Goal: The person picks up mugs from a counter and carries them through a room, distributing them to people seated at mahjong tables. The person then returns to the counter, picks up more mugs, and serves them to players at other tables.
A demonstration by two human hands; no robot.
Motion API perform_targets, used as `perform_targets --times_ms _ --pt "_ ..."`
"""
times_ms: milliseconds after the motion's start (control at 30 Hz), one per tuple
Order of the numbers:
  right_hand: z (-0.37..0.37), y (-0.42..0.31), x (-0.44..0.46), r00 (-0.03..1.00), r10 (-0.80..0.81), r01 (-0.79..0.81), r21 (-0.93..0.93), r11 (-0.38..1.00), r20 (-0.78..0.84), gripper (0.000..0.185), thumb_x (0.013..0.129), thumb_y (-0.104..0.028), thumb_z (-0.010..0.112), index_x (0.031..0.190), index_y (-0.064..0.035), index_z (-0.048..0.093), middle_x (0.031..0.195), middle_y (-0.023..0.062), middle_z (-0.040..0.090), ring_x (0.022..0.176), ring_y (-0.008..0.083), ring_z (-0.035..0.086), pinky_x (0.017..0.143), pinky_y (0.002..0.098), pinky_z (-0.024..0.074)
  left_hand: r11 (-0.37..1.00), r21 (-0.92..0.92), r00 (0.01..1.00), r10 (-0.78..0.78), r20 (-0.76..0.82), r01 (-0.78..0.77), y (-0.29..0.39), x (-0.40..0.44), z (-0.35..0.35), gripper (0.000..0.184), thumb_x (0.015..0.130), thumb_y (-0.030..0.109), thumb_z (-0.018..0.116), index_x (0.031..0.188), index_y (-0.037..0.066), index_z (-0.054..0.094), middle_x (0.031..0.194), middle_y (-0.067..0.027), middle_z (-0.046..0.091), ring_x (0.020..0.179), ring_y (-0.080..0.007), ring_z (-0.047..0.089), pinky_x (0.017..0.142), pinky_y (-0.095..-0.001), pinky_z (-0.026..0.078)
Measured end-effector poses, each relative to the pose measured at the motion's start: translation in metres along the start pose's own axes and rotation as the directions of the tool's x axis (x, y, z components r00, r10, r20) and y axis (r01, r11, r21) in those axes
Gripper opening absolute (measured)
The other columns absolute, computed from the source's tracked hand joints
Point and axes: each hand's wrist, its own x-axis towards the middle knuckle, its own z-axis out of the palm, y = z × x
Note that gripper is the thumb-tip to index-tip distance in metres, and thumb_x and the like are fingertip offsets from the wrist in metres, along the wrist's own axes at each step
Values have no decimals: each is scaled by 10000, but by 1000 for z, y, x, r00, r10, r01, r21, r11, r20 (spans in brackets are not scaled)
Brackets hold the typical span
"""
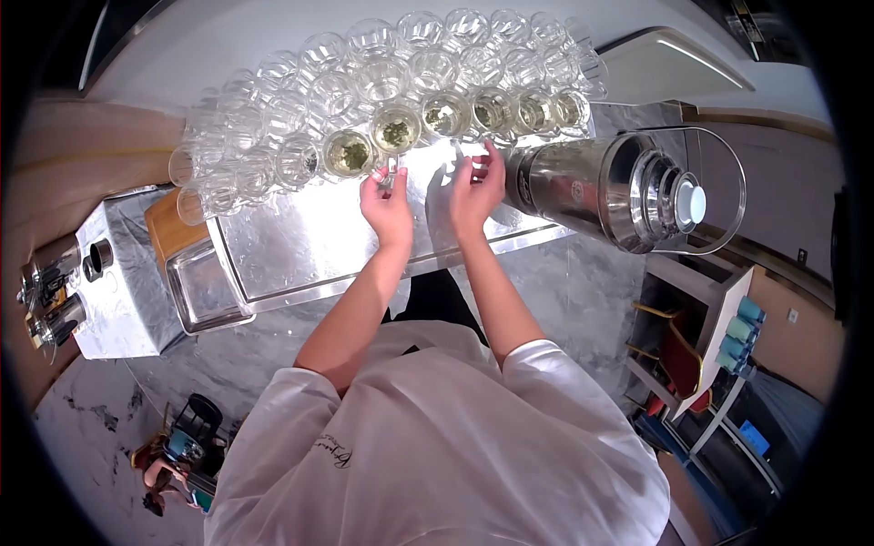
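Note:
Rows of clear glasses [381,78] stand along the far side of a metal counter [300,255]. Several in the front row hold pale liquid with green leaves, among them one glass [396,129] in front of my hands and another [348,153] to its left. My left hand [388,207] is at the near side of these two, its thumb and fingers closed round a small clear handle or glass part. My right hand [478,191] is beside it with fingers apart and curved, holding nothing. A large steel thermos [578,189] with a white button stands right of my right hand.
A metal tray [208,282] lies at the counter's left end, near a wooden board [171,223]. A white-covered table [127,282] stands further left. A pale board [669,68] is at the back right. Chairs and a person [164,473] are in the distance.

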Motion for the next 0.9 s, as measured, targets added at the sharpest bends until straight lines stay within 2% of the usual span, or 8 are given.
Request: perform_targets --times_ms 133,333,400,467,533,567,800,900 --pt "7 13 10 997 -78 77 -80 994 -10 299 815 -71 557 1106 -16 518 938 146 540 662 191 569 522 275 461 997 5 997 73 2 -73 2 0 -1 236 800 76 639 984 -24 530 863 -61 600 757 -83 537 672 -199 412" --pt "7 1 8 988 154 -154 36 987 2 220 763 -87 622 962 -35 546 850 92 546 651 137 552 517 277 439 999 -26 999 -34 18 35 4 -2 -2 200 808 85 632 947 -13 529 856 -60 600 760 -61 520 641 -182 398" --pt "5 7 4 1000 19 -16 -186 982 16 212 737 -93 645 917 -38 548 879 87 540 682 141 553 578 296 445 999 -23 999 -29 20 29 4 -1 -3 193 809 84 629 944 -5 524 861 -60 598 748 -56 519 618 -179 390" --pt "-1 0 1 993 100 -88 -183 979 60 342 703 -128 678 998 -50 525 995 117 506 844 207 547 705 347 443 999 -25 999 -29 23 29 7 -3 0 186 811 82 626 941 4 519 866 -61 597 736 -52 517 595 -175 382" --pt "-1 0 1 991 -79 54 -214 975 -110 529 675 -164 706 1123 -48 452 1170 166 425 1042 290 476 819 385 420 992 -123 1000 -5 16 7 8 -3 2 188 811 79 624 948 18 510 881 -59 593 697 -50 515 554 -176 367" --pt "-2 0 1 995 -31 7 -258 966 -90 680 655 -186 721 1209 -28 360 1276 209 338 1179 345 355 909 404 377 992 -128 1000 -8 14 10 7 -2 2 191 808 75 626 948 26 506 894 -52 587 689 -48 516 553 -172 362" --pt "0 -7 16 989 128 -140 -197 970 -72 559 647 -181 717 1067 -4 392 1264 229 339 1005 345 487 859 397 413 989 -138 998 -51 30 55 12 -4 2 184 809 88 626 931 41 496 850 -21 570 671 -39 490 544 -170 349" --pt "0 -7 15 987 110 -126 -138 982 -116 500 649 -190 720 986 -12 395 1078 189 441 838 287 506 742 381 423 984 -178 999 -25 29 29 10 -5 3 177 814 116 624 919 62 492 828 -3 557 648 -41 477 504 -181 330"
